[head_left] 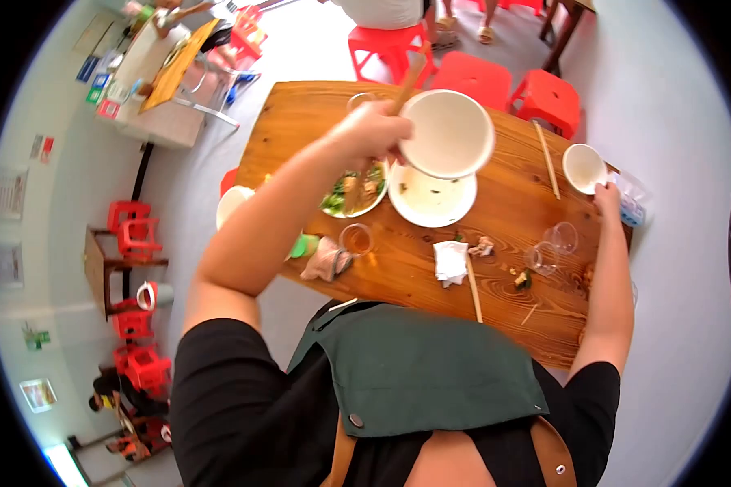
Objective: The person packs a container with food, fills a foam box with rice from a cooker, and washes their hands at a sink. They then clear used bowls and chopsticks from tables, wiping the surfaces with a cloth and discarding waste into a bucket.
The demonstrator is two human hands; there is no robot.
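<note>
My left hand (371, 131) reaches over the wooden table (292, 122), gripping a large white bowl (448, 134) by its rim, tilted so that its inside faces me. Wooden chopsticks (411, 79) stick up from the same hand. Under the bowl stands a white dish (432, 213) with food scraps in it. Beside that is a bowl of greens and broth (356, 191), partly hidden by my left forearm. At the table's right edge my right hand (607, 198) is closed on the rim of a small white bowl (584, 168).
Clear plastic cups (542, 258), crumpled tissue (451, 263), a cup of tea (356, 239), a chopstick (473, 289) and food scraps lie along the near side. A tissue pack (631, 209) sits beyond my right hand. Red stools (471, 77) and a seated person (382, 12) are across the table.
</note>
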